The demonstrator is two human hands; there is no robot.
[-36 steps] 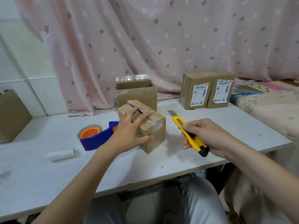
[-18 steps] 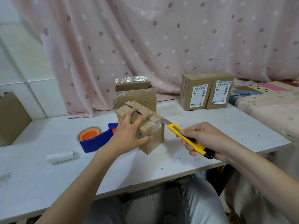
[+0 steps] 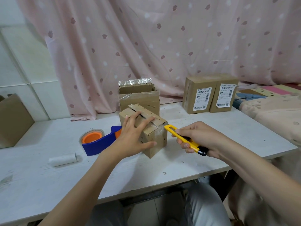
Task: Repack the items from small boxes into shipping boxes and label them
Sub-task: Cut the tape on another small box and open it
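Opening stage only: small box (image 3: 147,131) at tabletop (image 3: 211,128) centre steadied by left hand (image 3: 132,137) with fingers spread, knife (image 3: 184,139) gripped in right hand (image 3: 199,137) at taped seam; two labelled boxes (image 3: 210,95) finished far right, repacking outstanding.

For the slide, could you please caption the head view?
Left hand steadies a taped small box while the right hand brings a yellow utility knife to its top seam.
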